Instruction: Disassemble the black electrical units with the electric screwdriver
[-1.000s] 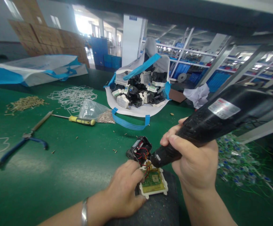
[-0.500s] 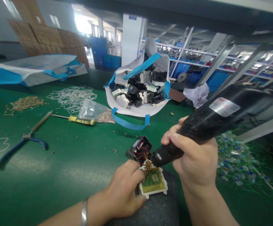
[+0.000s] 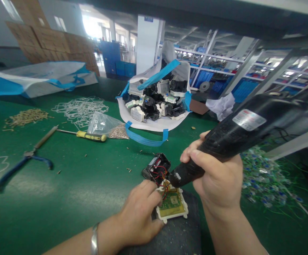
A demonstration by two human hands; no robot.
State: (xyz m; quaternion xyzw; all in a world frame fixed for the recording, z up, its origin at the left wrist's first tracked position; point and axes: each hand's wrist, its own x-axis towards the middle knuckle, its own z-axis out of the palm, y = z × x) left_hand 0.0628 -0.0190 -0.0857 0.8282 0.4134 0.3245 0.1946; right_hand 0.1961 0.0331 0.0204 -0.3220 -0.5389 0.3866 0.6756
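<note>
My right hand [image 3: 219, 173] is wrapped round a black electric screwdriver [image 3: 225, 136], tilted with its nose down at the upper edge of a circuit board unit. That unit [image 3: 173, 205] has a white frame and a green board under a yellowish layer. With fingers closed on its left edge, my left hand [image 3: 140, 209] holds it against a dark pad [image 3: 179, 239]. Red, yellow and black wires run from the board into an open black housing [image 3: 157, 168] just behind it. The screwdriver's tip is hidden among the wires.
A white bag [image 3: 154, 124] full of black and white units lies open behind. On the left are blue-handled pliers [image 3: 29, 156], a yellow screwdriver [image 3: 91, 136], loose screws [image 3: 28, 117] and white cords [image 3: 81, 108]. A heap of green-wired parts [image 3: 267, 177] lies at right.
The black screwdriver and my right hand have shifted very slightly left, along with the whole view. Both hands keep their holds on the same things.
</note>
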